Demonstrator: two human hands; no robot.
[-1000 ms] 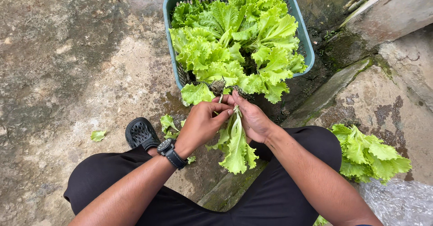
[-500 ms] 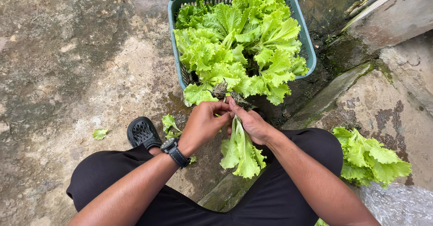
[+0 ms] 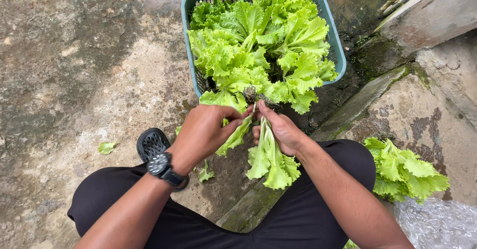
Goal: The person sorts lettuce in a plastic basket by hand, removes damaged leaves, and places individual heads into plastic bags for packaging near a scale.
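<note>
Where the head camera looks down, one lettuce (image 3: 271,154) hangs between the knees, root end uppermost, just below the basket (image 3: 188,10). Its leaves are pale green, ruffled at the margins, with smooth whitish ribs. Right hand (image 3: 280,129): fingers closed about the stem end, gripping the lettuce. Left hand (image 3: 201,129): fingers pinched on one outer leaf (image 3: 236,135), which slants away from the head. Left wrist: a black watch (image 3: 160,165), round-faced.

Basket: teal plastic, rectangular with rounded corners, slotted walls, heaped with frilly lettuces, dark rootlets showing at the near edge. Ground (image 3: 74,80): rough concrete, mottled grey-brown, damp-stained. One black perforated shoe (image 3: 151,142) beside the left knee; a torn leaf scrap (image 3: 106,147) well apart to its left. On the raised mossy slab (image 3: 437,124) at right lies a loose lettuce pile (image 3: 405,172), touching crinkled clear plastic film (image 3: 437,224). Trousers (image 3: 189,224): black, smooth fabric.
</note>
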